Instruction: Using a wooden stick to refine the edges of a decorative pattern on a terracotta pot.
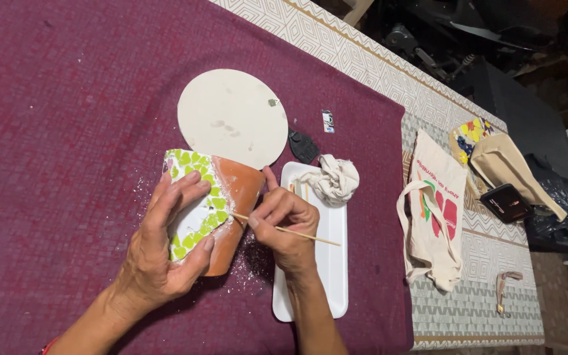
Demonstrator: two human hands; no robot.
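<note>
L hand was curled around a terracotta pot lying on its side on the maroon cloth, fingers spread over the pot's green-and-white mosaic band, thumb underneath, gripping it steady. R hand had thumb & fingers pressed together, pinching a thin wooden stick; stick tip sat against the pot right at the edge of the mosaic, other end sticking out over a white rectangular tray. White crumbs were scattered on the cloth around the pot, esp. under the R hand. A crumpled white rag lay on the tray's far end. A pale round disc lay flat just behind the pot, touching or overlapping its rim, can't tell which. A small dark object sat between disc & rag. Well off to the right, on the patterned tablecloth, a cream tote bag w/ red & green print lay flat.
</note>
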